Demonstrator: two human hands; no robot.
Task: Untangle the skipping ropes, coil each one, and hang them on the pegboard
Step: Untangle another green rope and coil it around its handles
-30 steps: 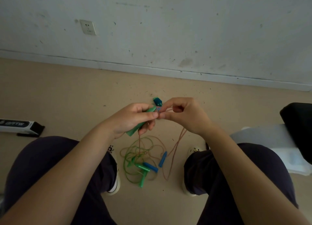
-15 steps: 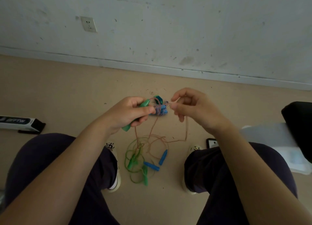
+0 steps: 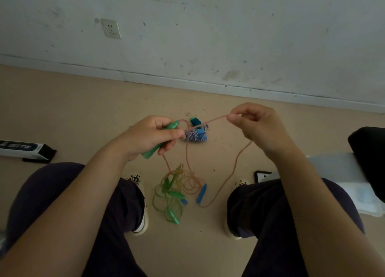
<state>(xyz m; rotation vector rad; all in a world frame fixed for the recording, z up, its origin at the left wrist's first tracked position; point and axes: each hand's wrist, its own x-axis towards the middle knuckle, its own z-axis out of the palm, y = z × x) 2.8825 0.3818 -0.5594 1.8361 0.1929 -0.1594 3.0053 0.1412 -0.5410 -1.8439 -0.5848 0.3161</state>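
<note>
Now your right hand (image 3: 258, 127) has pulled the pink rope (image 3: 216, 118) out longer, pinching it tight. Your left hand (image 3: 150, 137) still grips the green handle (image 3: 161, 140). Other ropes (image 3: 175, 191) lie tangled on the floor (image 3: 83, 114), so untangling is going on.

Views: one, worn on the person's head.
Direction: forward and down, over both forearms and knees to the floor (image 3: 62, 114).
Far edge: the wall (image 3: 229, 27) with a socket (image 3: 110, 28) fills the top.
Nearness: close to the left hand (image 3: 145, 137) and right hand (image 3: 256, 127), mid-frame.
Lens: wide, edges bend.
Shared area: none, single view.
</note>
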